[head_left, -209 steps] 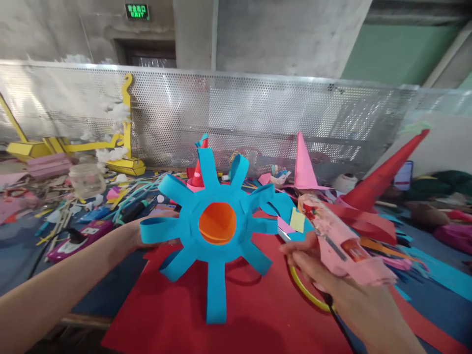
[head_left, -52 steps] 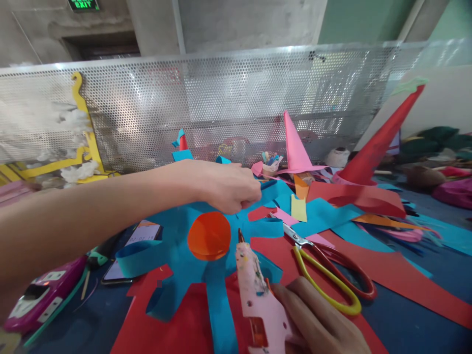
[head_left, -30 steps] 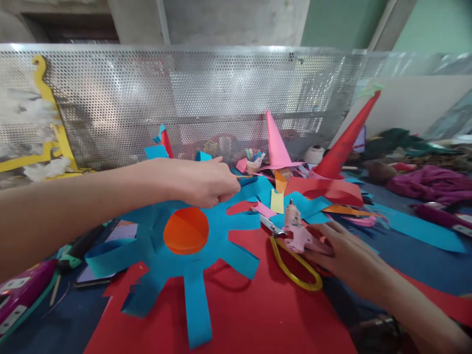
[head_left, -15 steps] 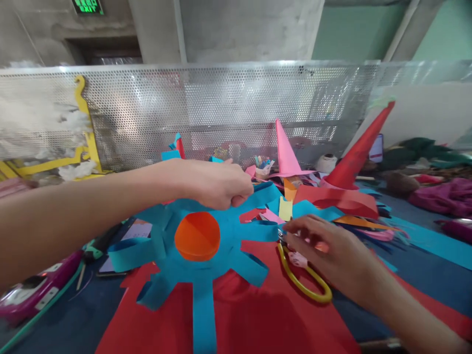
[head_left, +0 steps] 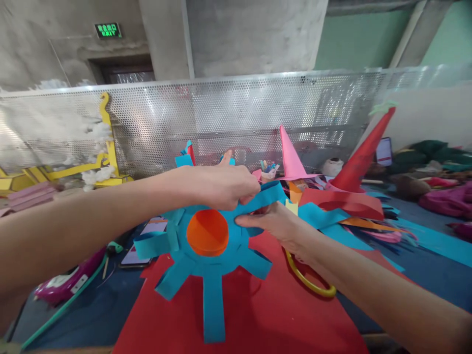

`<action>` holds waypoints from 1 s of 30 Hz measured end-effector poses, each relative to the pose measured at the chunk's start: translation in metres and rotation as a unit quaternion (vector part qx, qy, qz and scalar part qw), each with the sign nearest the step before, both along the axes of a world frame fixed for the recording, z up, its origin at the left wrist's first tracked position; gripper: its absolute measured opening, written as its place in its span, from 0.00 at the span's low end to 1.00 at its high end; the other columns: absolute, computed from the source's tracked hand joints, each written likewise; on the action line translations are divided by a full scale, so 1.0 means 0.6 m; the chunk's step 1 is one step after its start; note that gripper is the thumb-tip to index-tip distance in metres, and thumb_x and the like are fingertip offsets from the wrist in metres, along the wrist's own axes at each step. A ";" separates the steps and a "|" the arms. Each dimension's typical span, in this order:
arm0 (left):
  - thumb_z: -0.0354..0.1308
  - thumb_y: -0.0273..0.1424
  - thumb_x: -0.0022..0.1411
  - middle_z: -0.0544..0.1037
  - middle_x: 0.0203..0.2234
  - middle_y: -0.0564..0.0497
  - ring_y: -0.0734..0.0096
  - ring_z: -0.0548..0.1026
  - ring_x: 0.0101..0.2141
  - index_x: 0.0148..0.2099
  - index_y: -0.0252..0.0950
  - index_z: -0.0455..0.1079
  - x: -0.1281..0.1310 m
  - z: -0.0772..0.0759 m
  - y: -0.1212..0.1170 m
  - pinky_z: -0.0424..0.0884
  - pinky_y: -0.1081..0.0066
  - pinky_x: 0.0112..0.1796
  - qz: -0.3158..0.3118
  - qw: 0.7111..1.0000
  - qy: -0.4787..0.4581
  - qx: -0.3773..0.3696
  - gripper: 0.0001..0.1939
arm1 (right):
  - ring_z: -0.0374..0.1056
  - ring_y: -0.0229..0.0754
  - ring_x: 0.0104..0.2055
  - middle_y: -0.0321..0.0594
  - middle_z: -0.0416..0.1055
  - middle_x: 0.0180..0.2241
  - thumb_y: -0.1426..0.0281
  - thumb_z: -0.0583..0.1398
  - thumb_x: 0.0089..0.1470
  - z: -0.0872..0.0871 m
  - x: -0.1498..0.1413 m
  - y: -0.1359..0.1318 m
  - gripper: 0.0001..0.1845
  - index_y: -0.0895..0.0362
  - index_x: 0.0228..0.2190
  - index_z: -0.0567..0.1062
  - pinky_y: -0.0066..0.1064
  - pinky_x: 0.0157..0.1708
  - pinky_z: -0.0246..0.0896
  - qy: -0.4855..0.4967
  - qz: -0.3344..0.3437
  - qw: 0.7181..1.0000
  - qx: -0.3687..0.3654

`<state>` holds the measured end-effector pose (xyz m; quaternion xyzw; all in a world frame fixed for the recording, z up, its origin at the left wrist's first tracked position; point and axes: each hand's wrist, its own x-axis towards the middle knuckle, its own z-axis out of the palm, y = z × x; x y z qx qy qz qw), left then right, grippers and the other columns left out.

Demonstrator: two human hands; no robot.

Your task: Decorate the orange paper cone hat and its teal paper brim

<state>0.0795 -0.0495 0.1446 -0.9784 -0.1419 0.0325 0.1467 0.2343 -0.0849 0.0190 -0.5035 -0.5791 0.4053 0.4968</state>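
At the far left, a yellow structure point(head_left: 111, 152) with white fluff stands before the perforated metal screen point(head_left: 236, 113). Nearer you, a purple-and-white device point(head_left: 70, 282) lies on the table point(head_left: 99, 319), with a phone point(head_left: 134, 259) to its right. The blue paper ring point(head_left: 213, 268), its looped strips radiating around an orange center point(head_left: 207, 233), is in front of you above a red sheet point(head_left: 239, 314). Your left hand point(head_left: 230, 187) reaches over it, fingers closed on its upper right edge. Your right hand point(head_left: 280, 223) meets that edge, thumb in front, clamped on the paper close beside your left. Below your right wrist shows a yellow scissor handle point(head_left: 309, 284); beyond stand a pink paper cone point(head_left: 291, 160) and, farther right, a red one.
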 end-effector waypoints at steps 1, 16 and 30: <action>0.52 0.14 0.53 0.70 0.21 0.57 0.74 0.64 0.26 0.28 0.34 0.67 0.000 -0.001 -0.003 0.53 0.52 0.56 -0.008 1.000 0.010 0.015 0.11 | 0.70 0.45 0.33 0.37 0.76 0.28 0.64 0.72 0.41 0.000 -0.004 0.000 0.12 0.53 0.29 0.79 0.38 0.32 0.64 0.012 0.000 1.000 0.000; 0.50 0.28 0.61 0.72 0.30 0.46 0.61 0.70 0.29 0.48 0.35 0.65 -0.012 -0.003 -0.018 0.59 0.68 0.27 0.088 0.994 -0.051 0.045 0.13 | 0.55 0.34 0.23 0.30 0.66 0.20 0.66 0.70 0.37 0.006 -0.038 -0.013 0.13 0.55 0.20 0.71 0.31 0.26 0.57 0.121 -0.002 0.992 0.036; 0.52 0.19 0.51 0.72 0.29 0.52 0.72 0.67 0.25 0.45 0.37 0.65 0.002 -0.005 0.002 0.56 0.73 0.23 0.072 0.993 -0.016 -0.088 0.18 | 0.51 0.35 0.25 0.29 0.61 0.20 0.66 0.69 0.39 0.000 -0.042 -0.006 0.13 0.55 0.22 0.69 0.30 0.25 0.51 0.112 -0.001 0.992 0.051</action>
